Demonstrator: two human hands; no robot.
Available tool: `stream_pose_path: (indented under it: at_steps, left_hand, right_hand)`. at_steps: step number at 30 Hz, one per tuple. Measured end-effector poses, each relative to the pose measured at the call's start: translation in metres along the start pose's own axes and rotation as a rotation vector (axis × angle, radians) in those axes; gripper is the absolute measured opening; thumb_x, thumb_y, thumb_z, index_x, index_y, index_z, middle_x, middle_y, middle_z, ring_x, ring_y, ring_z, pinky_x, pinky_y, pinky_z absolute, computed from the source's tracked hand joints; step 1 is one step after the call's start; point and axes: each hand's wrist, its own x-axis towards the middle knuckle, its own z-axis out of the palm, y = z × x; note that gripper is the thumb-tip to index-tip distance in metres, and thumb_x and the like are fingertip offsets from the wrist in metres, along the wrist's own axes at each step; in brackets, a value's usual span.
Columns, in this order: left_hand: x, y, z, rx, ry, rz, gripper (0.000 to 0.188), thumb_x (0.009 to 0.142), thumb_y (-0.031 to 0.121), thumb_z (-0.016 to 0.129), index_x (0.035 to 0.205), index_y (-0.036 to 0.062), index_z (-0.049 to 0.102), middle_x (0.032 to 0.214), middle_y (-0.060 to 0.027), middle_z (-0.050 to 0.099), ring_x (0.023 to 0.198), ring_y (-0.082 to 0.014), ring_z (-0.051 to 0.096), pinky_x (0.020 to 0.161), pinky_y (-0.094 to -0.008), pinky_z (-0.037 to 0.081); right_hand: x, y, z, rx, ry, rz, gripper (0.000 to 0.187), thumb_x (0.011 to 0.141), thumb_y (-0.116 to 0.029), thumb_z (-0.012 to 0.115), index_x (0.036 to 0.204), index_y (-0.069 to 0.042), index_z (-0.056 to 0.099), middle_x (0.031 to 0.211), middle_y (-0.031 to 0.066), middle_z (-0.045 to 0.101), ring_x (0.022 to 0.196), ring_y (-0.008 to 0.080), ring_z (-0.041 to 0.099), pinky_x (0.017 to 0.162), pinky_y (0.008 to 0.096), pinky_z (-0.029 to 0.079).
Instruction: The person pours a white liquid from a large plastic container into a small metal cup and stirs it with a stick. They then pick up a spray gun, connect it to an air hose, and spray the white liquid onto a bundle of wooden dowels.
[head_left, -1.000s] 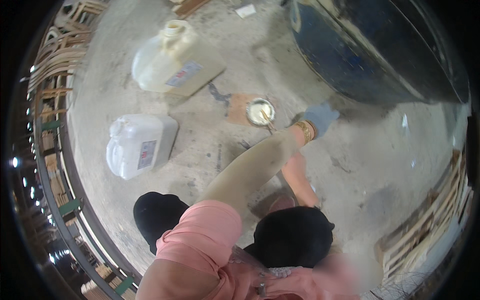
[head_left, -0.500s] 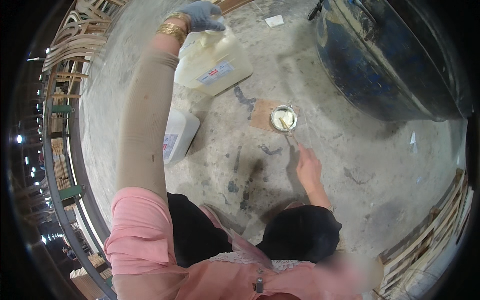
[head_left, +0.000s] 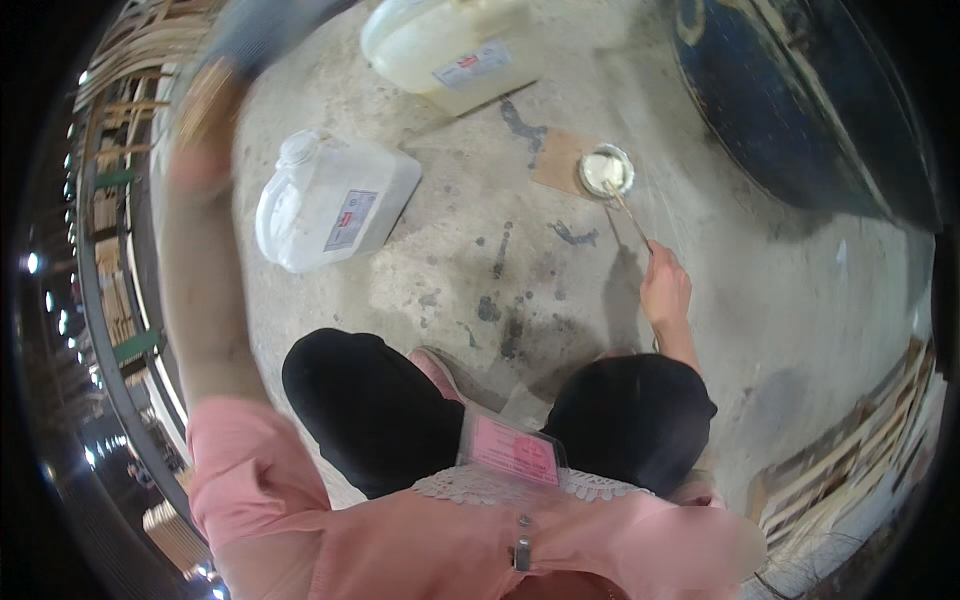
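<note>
Gripping the stick [head_left: 632,219] in a closed right hand [head_left: 666,287], nearside of the can [head_left: 630,172]; already dipped into paste [head_left: 603,170], with some left! Can't tell the grip of the blurred left hand [head_left: 264,34], far left of the can.

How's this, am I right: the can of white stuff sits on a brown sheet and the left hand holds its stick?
Not quite: the head view shows the right hand holding the stick, while the gloved left hand is up near the top edge. The can of white stuff does sit on a brown sheet.
</note>
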Motion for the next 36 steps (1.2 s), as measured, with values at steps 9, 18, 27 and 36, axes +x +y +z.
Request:
stream_pose_path:
  at_steps: [9, 18, 27, 36]
  left_hand:
    - [-0.256, -0.074, 0.048, -0.391, -0.186, -0.533, 0.033, 0.073, 0.026, 0.067, 0.086, -0.0016, 0.055, 0.074, -0.005, 0.055, 0.065, -0.0109, 0.052, 0.061, -0.025, 0.043]
    - [-0.251, -0.029, 0.054, -0.681, -0.112, -0.583, 0.029, 0.076, 0.028, 0.064, 0.078, 0.0008, 0.054, 0.06, -0.0019, 0.05, 0.05, -0.009, 0.047, 0.044, -0.024, 0.039]
    - [-0.209, 0.05, 0.037, -0.283, -0.388, -0.319, 0.042, 0.08, 0.038, 0.057, 0.068, -0.0012, 0.05, 0.054, -0.0151, 0.048, 0.049, -0.0237, 0.048, 0.05, -0.0344, 0.038]
    - [-0.15, 0.125, 0.062, -0.186, -0.491, -0.226, 0.043, 0.08, 0.04, 0.056, 0.067, -0.0007, 0.05, 0.054, -0.0182, 0.047, 0.049, -0.0314, 0.046, 0.049, -0.0363, 0.038]
  right_hand:
    - [-0.001, -0.029, -0.048, 0.41, 0.12, 0.146, 0.02, 0.077, -0.006, 0.047, 0.093, -0.002, 0.056, 0.081, 0.0185, 0.059, 0.076, 0.0331, 0.058, 0.066, 0.0367, 0.044]
    - [0.009, -0.034, -0.022, 0.383, 0.146, 0.225, 0.019, 0.078, -0.012, 0.05, 0.094, -0.006, 0.059, 0.085, 0.0172, 0.061, 0.081, 0.033, 0.058, 0.071, 0.0376, 0.045]
    - [0.003, -0.023, -0.024, 0.295, 0.093, 0.233, 0.021, 0.078, -0.01, 0.048, 0.097, -0.009, 0.059, 0.089, 0.0161, 0.06, 0.085, 0.0338, 0.056, 0.072, 0.0415, 0.044]
    - [0.012, -0.007, -0.016, 0.389, 0.087, 0.161, 0.025, 0.079, -0.008, 0.045, 0.098, -0.011, 0.06, 0.088, 0.013, 0.06, 0.084, 0.0321, 0.056, 0.071, 0.0418, 0.044]
